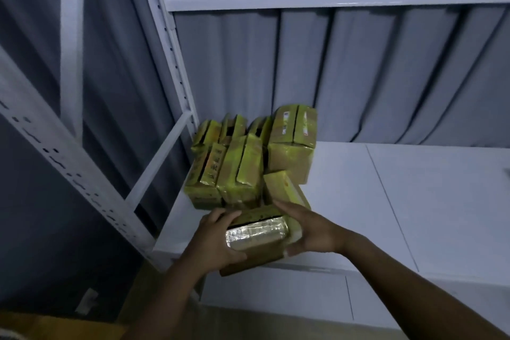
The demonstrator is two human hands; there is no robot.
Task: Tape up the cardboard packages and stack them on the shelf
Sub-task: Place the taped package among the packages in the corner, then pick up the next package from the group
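I am holding a small brown cardboard package (259, 232), wrapped in glossy clear tape, at the near edge of the white shelf board (386, 201). My left hand (218, 237) is gripping its left end with curled fingers, and my right hand (309, 229) is clasping its right end between thumb and fingers. This one is looking fully taped but is not yet set down. Just beyond it, a tilted yellow-green box (284, 187) is leaning against the stack of yellow-green taped packages (248, 163) that is filling the far left corner, so I am judging much of the stacking done. The white metal upright (171, 49) and the side rail (160, 157) are hemming the stack in on the left. A grey pleated curtain (358, 77) is hanging behind.
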